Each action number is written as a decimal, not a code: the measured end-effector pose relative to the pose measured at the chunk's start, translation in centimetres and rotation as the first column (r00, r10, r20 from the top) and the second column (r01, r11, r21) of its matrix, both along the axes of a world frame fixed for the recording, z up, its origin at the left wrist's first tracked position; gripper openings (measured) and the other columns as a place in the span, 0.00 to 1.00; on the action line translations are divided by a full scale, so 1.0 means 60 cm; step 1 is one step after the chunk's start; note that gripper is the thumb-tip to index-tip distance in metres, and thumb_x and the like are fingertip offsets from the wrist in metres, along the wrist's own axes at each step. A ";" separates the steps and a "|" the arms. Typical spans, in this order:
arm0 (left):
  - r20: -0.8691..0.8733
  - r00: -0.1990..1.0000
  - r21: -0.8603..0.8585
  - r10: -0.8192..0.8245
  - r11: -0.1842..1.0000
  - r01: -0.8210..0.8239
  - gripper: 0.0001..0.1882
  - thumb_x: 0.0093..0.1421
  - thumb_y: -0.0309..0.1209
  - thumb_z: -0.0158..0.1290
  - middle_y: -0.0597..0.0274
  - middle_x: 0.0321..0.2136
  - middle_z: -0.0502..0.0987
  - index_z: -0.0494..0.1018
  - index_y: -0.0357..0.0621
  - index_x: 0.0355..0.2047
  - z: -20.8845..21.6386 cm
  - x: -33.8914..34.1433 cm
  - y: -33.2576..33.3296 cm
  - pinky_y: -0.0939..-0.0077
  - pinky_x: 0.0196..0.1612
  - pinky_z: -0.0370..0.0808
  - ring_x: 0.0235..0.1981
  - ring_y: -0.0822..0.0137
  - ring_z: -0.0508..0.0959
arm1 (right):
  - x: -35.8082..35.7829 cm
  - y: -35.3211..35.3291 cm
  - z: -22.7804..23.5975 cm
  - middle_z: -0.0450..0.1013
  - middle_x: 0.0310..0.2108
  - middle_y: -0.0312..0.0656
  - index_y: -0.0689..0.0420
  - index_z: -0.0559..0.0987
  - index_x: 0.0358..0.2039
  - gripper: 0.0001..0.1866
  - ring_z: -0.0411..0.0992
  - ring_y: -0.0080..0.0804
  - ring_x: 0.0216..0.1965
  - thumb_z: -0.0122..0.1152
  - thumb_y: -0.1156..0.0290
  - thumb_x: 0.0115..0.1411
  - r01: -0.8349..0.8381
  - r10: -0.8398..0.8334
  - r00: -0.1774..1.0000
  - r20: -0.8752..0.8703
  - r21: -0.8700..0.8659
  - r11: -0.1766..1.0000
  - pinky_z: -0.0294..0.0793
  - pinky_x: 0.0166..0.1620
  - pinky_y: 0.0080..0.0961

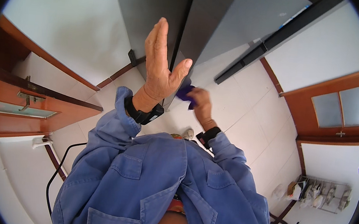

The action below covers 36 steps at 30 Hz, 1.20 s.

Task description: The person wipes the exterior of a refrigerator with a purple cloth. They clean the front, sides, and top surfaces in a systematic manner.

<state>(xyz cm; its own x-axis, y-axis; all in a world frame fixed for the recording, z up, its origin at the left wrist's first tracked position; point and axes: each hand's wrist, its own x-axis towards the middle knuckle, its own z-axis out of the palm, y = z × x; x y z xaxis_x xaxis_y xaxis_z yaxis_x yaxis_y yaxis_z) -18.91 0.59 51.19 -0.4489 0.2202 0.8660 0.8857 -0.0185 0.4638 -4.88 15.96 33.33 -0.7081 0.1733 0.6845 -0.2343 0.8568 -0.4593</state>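
Purple cloth (184, 93), a single small piece, sits just right of the frame's centre, bunched in the right hand (199, 102), whose fingers are curled shut around it. The cloth is pressed at the lower edge of the grey refrigerator (206, 23), close to the dark seam between its two doors. The left hand (160, 66) is raised just left of the cloth, spread flat with fingers together and thumb out, holding nothing; whether its palm touches the door cannot be told. Each wrist carries one black band, two in all, and both arms wear blue work-jacket sleeves (112, 122) that fill the lower middle of the frame.

The refrigerator is the only one, tall and grey, reaching from the top centre downward. A dark bar (279, 37) runs diagonally across the upper right. The floor (253, 119) below is pale square tile, with white walls and a reddish-brown skirting. One wooden door (27, 104) with a metal handle stands at the left edge; a wooden door with two frosted panes (341, 109) is at the right edge. A black cable (57, 173) trails at lower left. At lower right stands one metal wire rack (324, 195) holding several small items too small to identify, with a pale bag beside it.
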 end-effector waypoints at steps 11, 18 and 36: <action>0.009 0.994 -0.120 0.105 0.987 -0.103 0.55 0.53 0.35 0.69 0.31 0.70 0.49 0.47 0.28 0.71 -0.030 0.015 0.064 0.48 0.69 0.54 0.70 0.37 0.53 | -0.111 0.050 0.167 0.70 0.54 0.53 0.60 0.73 0.54 0.31 0.68 0.54 0.58 0.58 0.92 0.48 0.370 -0.451 0.778 -0.438 -0.261 0.891 0.65 0.63 0.40; -0.087 0.980 -0.153 0.178 0.970 -0.189 0.54 0.52 0.32 0.69 0.30 0.71 0.47 0.49 0.27 0.71 -0.036 0.016 0.068 0.46 0.69 0.55 0.70 0.35 0.53 | -0.086 0.069 -0.018 0.74 0.49 0.49 0.61 0.72 0.54 0.24 0.73 0.44 0.50 0.62 0.83 0.56 0.500 -0.438 0.831 0.343 -0.805 0.317 0.70 0.58 0.36; 0.032 0.966 -0.194 0.258 0.949 -0.248 0.43 0.57 0.26 0.58 0.31 0.71 0.49 0.50 0.22 0.69 -0.031 0.049 0.072 0.48 0.70 0.52 0.70 0.36 0.53 | -0.130 0.275 -0.052 0.76 0.50 0.43 0.64 0.74 0.58 0.27 0.75 0.34 0.50 0.61 0.86 0.55 0.446 -0.473 0.846 0.245 -0.811 0.379 0.73 0.58 0.32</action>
